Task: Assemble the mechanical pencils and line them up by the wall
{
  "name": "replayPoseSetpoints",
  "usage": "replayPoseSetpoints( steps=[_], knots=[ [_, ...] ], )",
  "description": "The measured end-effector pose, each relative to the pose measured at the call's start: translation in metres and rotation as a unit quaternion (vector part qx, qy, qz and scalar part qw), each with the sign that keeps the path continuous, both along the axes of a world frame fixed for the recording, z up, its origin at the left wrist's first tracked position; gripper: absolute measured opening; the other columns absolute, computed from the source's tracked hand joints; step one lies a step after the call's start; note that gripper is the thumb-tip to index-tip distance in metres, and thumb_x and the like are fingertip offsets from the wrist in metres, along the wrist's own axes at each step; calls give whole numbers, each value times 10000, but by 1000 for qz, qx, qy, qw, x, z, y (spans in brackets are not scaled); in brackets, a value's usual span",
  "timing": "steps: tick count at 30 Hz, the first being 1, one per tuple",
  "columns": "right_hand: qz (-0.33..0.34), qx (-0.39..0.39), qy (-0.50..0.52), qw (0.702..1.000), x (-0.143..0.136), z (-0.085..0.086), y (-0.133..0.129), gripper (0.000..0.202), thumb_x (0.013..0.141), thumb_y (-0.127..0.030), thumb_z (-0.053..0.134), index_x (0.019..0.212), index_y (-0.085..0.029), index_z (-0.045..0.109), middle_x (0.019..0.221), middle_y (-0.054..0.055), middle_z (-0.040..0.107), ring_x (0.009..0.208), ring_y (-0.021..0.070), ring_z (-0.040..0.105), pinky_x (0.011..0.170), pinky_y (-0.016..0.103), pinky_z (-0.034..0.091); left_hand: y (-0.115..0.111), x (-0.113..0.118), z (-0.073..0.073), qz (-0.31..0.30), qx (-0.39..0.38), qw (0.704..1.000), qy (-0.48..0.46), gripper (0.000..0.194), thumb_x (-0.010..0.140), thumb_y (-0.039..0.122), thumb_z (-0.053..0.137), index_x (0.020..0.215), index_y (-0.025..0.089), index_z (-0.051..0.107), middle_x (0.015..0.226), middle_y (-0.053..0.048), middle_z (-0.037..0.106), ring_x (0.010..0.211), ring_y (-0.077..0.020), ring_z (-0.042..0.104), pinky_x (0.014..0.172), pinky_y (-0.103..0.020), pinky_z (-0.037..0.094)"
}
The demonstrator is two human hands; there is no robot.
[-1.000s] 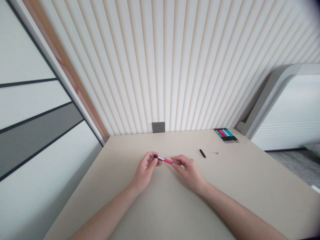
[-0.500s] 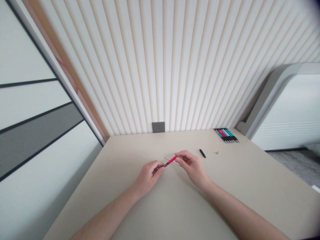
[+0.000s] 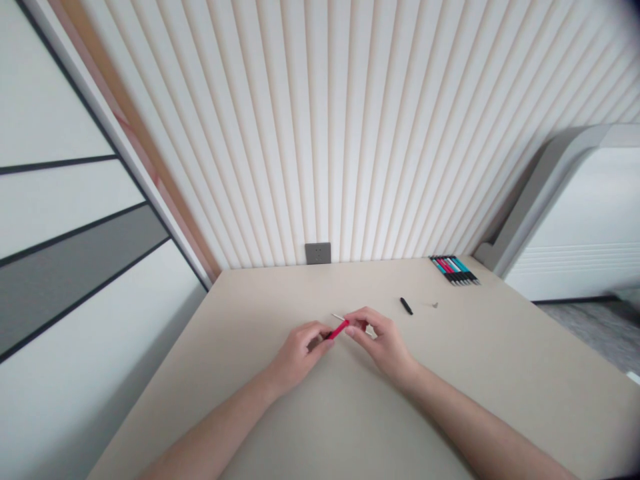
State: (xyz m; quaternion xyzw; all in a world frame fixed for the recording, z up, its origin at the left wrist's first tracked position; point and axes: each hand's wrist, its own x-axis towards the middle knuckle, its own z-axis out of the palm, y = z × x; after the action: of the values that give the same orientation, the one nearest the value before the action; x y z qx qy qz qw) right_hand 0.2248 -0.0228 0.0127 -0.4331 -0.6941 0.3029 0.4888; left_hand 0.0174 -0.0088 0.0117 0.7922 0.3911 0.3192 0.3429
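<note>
A pink pen barrel slants between my two hands above the table. My left hand is closed around its lower, dark end, which the fingers mostly hide. At the upper end, the thumb and fingertips of my right hand pinch the pink tip. Behind my right fingers lies a thin white pen refill, partly covered by that hand. To the right of the hand rest a short black pen grip and a tiny grey piece, too small to make out clearly.
Several pens in pink, teal and white lie in a row at the table's back right. The beige table meets a ribbed wall with a dark socket. A white cabinet stands left, and a pale headboard right.
My hands have come slightly closer together, and less of the pen barrel shows between them. My right fingers have shifted a little left and down along it.
</note>
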Motion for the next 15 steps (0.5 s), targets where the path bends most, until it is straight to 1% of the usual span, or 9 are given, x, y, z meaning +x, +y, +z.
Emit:
replayPoseSetpoints(
  steps=[2, 4, 6, 9, 10, 12, 15],
  knots=[
    [-31, -3, -22, 999, 3, -3, 3, 251, 896, -365, 565, 1070, -209, 659, 838, 37, 655, 727, 155, 561, 693, 279, 454, 3, -3, -1, 47, -4, 998, -50, 171, 904, 305, 537, 971, 179, 631, 881, -31, 665, 816, -160, 607, 764, -260, 460],
    [-49, -4, -89, 995, 8, -7, 8, 255, 908, -361, 545, 1075, -210, 664, 831, 42, 649, 744, 166, 562, 711, 289, 453, 7, -6, -3, 83, 16, 993, -79, 162, 919, 297, 517, 978, 177, 609, 895, -34, 657, 840, -159, 603, 784, -267, 464],
    [-42, -4, -183, 982, 13, -12, 12, 228, 905, -351, 551, 1018, -210, 691, 836, 52, 646, 799, 185, 570, 753, 305, 448, 9, -10, -4, 74, 70, 993, -66, 138, 919, 268, 520, 981, 181, 606, 903, -38, 642, 849, -159, 591, 792, -275, 466],
    [-35, -5, -283, 959, 17, -16, 15, 216, 906, -340, 550, 988, -213, 704, 880, 70, 646, 881, 207, 569, 796, 317, 440, 12, -15, -6, 22, 166, 986, -3, 131, 911, 219, 529, 1001, 194, 622, 955, -57, 626, 919, -176, 574, 840, -306, 460],
    [-36, -7, -300, 953, 17, -17, 15, 215, 909, -335, 545, 989, -214, 704, 893, 72, 647, 886, 207, 569, 796, 315, 440, 14, -16, -7, 15, 188, 982, 22, 134, 909, 213, 531, 1002, 199, 627, 961, -60, 623, 931, -183, 569, 848, -319, 460],
    [-38, -8, -316, 948, 15, -18, 15, 209, 917, -320, 531, 970, -217, 706, 902, 73, 651, 887, 206, 571, 799, 314, 438, 16, -18, -7, 22, 209, 975, 67, 131, 903, 220, 542, 989, 209, 640, 940, -59, 622, 917, -192, 565, 845, -338, 464],
    [-36, -3, -319, 947, 12, -18, 14, 206, 921, -291, 516, 892, -225, 709, 871, 71, 660, 860, 210, 575, 793, 326, 436, 19, -20, -6, 33, 207, 972, 103, 125, 894, 232, 556, 974, 214, 651, 916, -55, 616, 884, -195, 566, 822, -339, 472]
  ],
)
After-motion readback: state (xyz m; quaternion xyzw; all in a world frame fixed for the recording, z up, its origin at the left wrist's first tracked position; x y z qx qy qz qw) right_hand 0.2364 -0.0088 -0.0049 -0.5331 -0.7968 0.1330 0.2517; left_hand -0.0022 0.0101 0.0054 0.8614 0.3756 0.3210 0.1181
